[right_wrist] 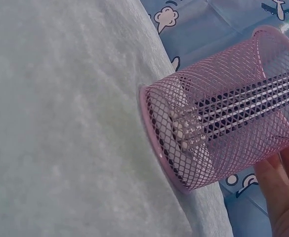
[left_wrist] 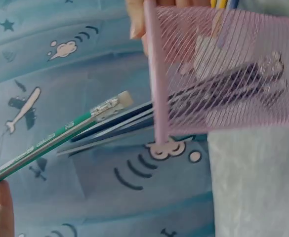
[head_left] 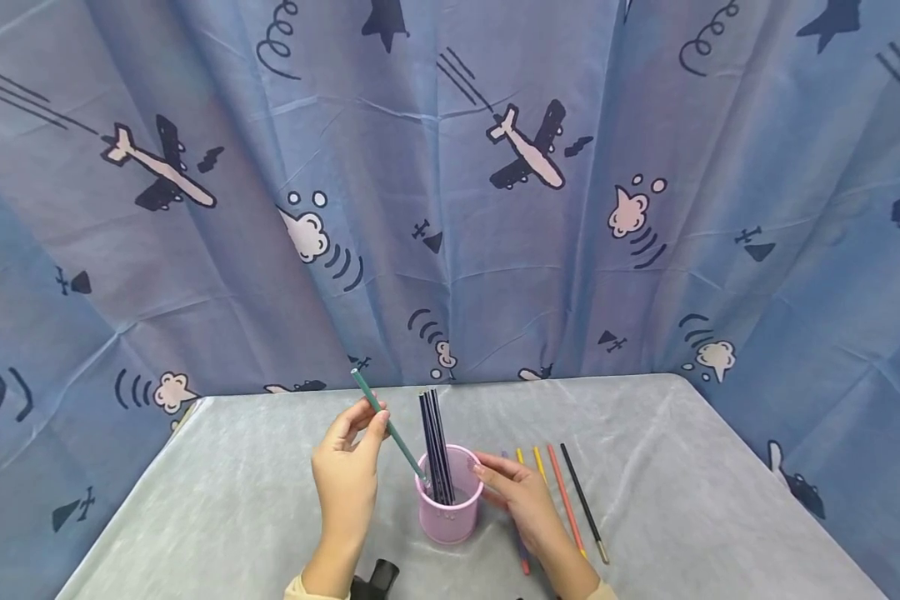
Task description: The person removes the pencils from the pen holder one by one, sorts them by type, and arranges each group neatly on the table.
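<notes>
A green pencil (head_left: 390, 431) is pinched between the thumb and fingers of my left hand (head_left: 348, 471). It slants down to the right, with its white eraser (left_wrist: 126, 98) end lowest, at the left rim of a pink mesh pencil cup (head_left: 447, 527). In the left wrist view that eraser appears just outside the cup's mouth. My right hand (head_left: 521, 496) holds the cup from its right side, thumb near the rim and fingers partly hidden behind. Several dark striped pencils (head_left: 434, 429) stand in the cup, leaning left, their eraser ends (right_wrist: 186, 129) at the bottom.
Right of the cup, a black pencil (head_left: 583, 500), an orange-red pencil (head_left: 565, 492), yellow pencils (head_left: 538, 461) and a blue-purple pencil (head_left: 522, 550) lie on the grey-white tablecloth (head_left: 705, 500), some partly under the right hand. A patterned blue curtain (head_left: 450, 208) hangs behind the table.
</notes>
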{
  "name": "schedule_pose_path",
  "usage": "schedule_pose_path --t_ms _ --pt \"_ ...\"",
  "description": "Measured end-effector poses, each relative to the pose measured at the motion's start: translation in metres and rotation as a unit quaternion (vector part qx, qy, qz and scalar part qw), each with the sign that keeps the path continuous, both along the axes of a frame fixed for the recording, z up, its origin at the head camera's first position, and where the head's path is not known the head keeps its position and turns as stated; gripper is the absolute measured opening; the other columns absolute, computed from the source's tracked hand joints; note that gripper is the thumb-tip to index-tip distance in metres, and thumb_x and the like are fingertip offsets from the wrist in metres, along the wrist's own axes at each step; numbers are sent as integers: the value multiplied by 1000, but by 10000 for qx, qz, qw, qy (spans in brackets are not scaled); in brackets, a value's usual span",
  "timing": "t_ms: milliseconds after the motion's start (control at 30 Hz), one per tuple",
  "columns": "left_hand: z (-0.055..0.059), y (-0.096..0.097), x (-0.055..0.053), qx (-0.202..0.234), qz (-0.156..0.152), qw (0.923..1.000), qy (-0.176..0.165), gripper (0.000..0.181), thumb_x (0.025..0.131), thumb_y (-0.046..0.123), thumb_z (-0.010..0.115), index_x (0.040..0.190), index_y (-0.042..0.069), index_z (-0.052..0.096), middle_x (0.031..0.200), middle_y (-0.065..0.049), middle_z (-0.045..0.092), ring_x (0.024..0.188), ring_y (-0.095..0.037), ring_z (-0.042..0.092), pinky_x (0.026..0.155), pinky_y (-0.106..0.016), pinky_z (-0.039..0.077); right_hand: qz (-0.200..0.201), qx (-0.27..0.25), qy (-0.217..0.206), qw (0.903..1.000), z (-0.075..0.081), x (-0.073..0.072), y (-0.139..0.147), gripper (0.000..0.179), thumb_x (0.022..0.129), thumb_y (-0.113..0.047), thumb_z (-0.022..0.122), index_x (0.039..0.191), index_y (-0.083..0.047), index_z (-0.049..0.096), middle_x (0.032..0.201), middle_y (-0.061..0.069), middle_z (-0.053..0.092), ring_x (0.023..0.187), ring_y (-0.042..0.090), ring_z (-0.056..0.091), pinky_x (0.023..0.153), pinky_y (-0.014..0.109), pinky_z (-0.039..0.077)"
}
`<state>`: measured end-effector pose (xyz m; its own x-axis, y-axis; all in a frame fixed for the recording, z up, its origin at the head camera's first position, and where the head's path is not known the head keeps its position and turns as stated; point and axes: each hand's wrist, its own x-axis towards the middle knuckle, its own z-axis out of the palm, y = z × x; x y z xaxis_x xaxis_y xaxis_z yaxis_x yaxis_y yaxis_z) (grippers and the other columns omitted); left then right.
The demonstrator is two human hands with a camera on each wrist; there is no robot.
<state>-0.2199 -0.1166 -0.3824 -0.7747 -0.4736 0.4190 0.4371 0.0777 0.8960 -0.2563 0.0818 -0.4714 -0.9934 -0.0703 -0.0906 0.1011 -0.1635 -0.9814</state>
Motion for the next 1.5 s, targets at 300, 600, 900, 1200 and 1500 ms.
schedule_pose_path --t_ms 300,600,900,1200,1500 --pt "3 -20 2 -236 -8 9997 25 19 88 3 73 106 -4 73 94 0 76 82 -2 72 76 -22 63 -82 48 7 10000 0 -1 1 40 89 -9 70 123 10 63 108 5 76 94 5 69 92 35 61" --pt "0 -34 0 -576 -362 9942 -835 22 87 1 72 109 -4 73 99 -19 75 84 1 69 73 -20 63 38 35 71 10000 0 0 0 41 90 -9 69 125 12 61 106 3 76 94 4 69 93 34 61" --pt "-13 -41 -11 -993 -1239 9674 -1971 25 87 3 71 111 -6 71 101 -19 75 80 -9 71 69 -22 63 -8 58 18 10000 0 0 0 41 90 -9 69 125 11 61 105 1 76 93 4 69 91 32 61" --pt "-31 -51 -23 -762 -1668 9490 -2567 27 86 0 71 109 -12 69 93 -13 74 82 -17 72 69 -33 66 73 13 134 9999 -3 -1 0 41 90 -12 70 124 11 62 105 0 76 94 5 70 92 33 61" --pt "-55 -60 -34 -690 -1958 9194 -3339 33 86 0 70 114 -16 64 93 -10 73 79 -13 69 69 -33 65 39 47 81 9999 -3 -1 0 42 91 -11 69 125 11 61 108 3 75 94 4 69 93 34 61"
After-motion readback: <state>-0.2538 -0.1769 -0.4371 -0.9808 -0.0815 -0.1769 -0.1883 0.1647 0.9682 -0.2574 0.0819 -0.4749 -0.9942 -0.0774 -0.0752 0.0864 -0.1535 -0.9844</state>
